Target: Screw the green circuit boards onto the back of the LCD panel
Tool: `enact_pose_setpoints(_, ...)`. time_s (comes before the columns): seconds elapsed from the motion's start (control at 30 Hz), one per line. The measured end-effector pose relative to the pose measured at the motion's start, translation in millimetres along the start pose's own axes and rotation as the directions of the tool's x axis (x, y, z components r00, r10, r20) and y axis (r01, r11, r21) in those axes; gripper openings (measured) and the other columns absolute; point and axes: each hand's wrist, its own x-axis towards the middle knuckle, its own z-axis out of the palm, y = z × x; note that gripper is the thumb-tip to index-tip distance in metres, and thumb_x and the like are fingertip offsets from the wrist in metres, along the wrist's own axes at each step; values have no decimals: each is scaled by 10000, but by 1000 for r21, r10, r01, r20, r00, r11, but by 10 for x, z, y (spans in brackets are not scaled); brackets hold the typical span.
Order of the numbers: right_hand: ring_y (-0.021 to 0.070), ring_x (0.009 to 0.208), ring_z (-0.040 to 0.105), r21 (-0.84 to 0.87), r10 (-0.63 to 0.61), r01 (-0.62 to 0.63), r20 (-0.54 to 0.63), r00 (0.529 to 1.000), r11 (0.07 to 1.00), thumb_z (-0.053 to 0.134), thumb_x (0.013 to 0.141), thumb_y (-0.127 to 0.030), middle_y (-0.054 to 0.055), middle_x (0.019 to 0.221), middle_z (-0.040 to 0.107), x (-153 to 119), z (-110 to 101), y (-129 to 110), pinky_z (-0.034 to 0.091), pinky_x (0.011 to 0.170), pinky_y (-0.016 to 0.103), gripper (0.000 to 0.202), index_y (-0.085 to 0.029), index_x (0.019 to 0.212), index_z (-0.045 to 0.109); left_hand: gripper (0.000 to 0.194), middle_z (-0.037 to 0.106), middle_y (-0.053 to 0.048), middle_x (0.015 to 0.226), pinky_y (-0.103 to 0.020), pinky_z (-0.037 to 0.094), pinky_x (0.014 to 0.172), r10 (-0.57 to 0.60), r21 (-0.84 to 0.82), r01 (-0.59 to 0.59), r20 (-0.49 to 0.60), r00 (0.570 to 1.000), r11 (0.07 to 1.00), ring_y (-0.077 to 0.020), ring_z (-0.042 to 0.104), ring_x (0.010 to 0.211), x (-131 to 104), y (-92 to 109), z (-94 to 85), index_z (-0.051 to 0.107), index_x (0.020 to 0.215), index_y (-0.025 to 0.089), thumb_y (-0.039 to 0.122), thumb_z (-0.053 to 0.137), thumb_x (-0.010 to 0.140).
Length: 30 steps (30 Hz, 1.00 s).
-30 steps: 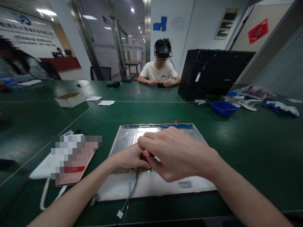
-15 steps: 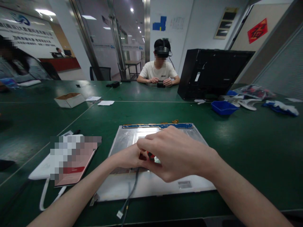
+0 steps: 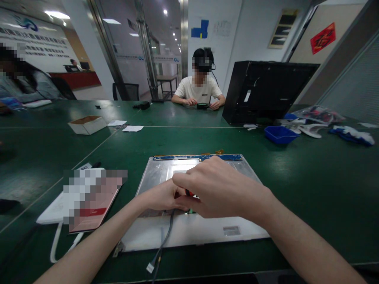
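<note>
A flat display panel [image 3: 195, 232] lies on the green table before me, silver over most of its back with a white strip along the near edge. My right hand [image 3: 220, 189] is closed above its middle, around a red-and-black tool [image 3: 188, 193] that shows only as a small patch between the fingers. My left hand [image 3: 162, 195] reaches in low beside it; its fingers curl at the tool's lower end, mostly hidden behind the right hand. A bit of green circuit board [image 3: 191, 211] peeks out below. A grey cable [image 3: 168, 232] with a white plug runs over the near edge.
To the left lie a white device with a cable [image 3: 49, 215] and a pink-and-red phone-like slab [image 3: 89, 221]. Farther off are an open carton [image 3: 87, 126], a blue tray [image 3: 281, 135], gloves [image 3: 352, 135] and a black monitor [image 3: 272, 90]. A person [image 3: 199, 88] sits opposite, handling a small black object.
My right hand has turned slightly, its lower fingers drawing upward and closer together. My left hand stays in place, and the panel has not moved.
</note>
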Motion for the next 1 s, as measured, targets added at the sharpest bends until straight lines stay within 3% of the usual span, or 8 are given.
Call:
enact_pose_setpoints(0.17,118,588,467,61,-69,69,-1,998,996,558,770,-200,1,777,630,-17,-17,-16,223,485,277,102,-186,855,503,120,647,9,891,-208,445,700,-11,-76,6,-63,998,997,-157,574,839,-17,116,-15,641,874,167,212,555,804)
enact_pose_setpoints(0.37,118,561,461,13,-37,37,5,999,999,535,824,-230,-7,732,636,-16,-7,-16,221,482,279,52,-192,855,516,113,611,5,769,-212,429,599,-151,-105,146,-35,988,984,-157,558,731,2,168,-47,619,781,155,242,658,721)
enact_pose_setpoints(0.53,120,553,496,-6,-7,7,12,1000,1000,530,852,-258,7,720,657,-20,-1,-49,212,484,282,70,-190,845,544,84,637,3,839,-202,434,644,-54,-95,47,-73,996,994,-154,563,789,-2,229,-56,615,759,160,236,641,734)
enact_pose_setpoints(0.73,139,528,529,-91,71,-73,-20,997,993,557,884,-322,15,664,655,-17,-5,-56,180,467,283,149,-187,832,597,103,613,27,657,-194,415,634,-67,-60,68,27,997,996,-135,546,689,-14,112,-37,634,712,171,209,572,784)
enact_pose_setpoints(0.87,140,505,522,-122,101,-100,5,995,988,547,893,-294,21,635,648,-10,-20,-68,167,461,286,173,-187,776,618,79,638,17,705,-210,424,666,-75,-65,77,43,996,995,-144,560,714,-1,125,-59,634,716,166,207,592,768)
enact_pose_setpoints(1.0,135,503,499,-85,33,-33,5,999,996,503,904,-236,0,634,634,-16,-2,-82,180,470,292,133,-196,827,603,60,668,12,835,-205,432,674,-119,-64,119,-3,993,991,-155,566,779,3,246,-89,645,760,181,232,619,744)
